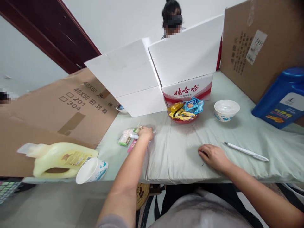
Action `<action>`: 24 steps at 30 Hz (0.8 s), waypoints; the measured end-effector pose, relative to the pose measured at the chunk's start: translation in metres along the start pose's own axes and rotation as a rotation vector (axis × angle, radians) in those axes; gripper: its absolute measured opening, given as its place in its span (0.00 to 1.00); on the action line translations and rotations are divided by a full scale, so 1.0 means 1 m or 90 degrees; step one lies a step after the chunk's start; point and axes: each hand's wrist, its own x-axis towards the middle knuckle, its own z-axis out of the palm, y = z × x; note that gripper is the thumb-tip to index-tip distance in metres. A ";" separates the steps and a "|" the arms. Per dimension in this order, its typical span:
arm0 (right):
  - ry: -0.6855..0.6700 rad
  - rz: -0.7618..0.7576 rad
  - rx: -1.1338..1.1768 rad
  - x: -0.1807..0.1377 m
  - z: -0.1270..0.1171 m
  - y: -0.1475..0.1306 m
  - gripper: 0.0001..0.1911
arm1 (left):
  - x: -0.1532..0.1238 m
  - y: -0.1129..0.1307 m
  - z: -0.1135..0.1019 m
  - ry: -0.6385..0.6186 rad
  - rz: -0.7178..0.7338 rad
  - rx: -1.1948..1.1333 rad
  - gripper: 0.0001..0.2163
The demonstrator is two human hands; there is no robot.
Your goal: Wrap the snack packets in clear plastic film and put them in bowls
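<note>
My left hand (145,133) reaches over a small group of wrapped packets on the left half of the table. Its fingers are bent down and closed among the packets, and what lies between them is hidden. Beside it are a clear-wrapped packet with green edges (125,137) and a pink packet (132,145). A silvery-white piece (134,136) shows at the fingers. My right hand (213,155) rests on the cloth with its fingers curled in and nothing visible in them. A white pen (247,152) lies to its right, apart from it.
A red bowl (182,119) of yellow and blue snack packets stands centre back, before a white carton (190,90). White bowls (226,110) (91,171), a yellow detergent bottle (64,155), a blue bottle (282,98) and brown cartons (251,47) line the sides. A person sits behind.
</note>
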 end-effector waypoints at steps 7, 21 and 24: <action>0.010 -0.005 0.033 0.000 -0.001 -0.001 0.13 | -0.002 -0.020 -0.044 0.064 0.057 -0.178 0.08; 0.087 0.040 0.095 -0.004 -0.001 -0.001 0.24 | -0.131 0.067 0.064 -0.138 0.301 -0.700 0.09; 0.136 0.009 0.103 -0.006 -0.001 -0.001 0.19 | -0.143 0.075 0.075 0.052 0.342 -0.568 0.09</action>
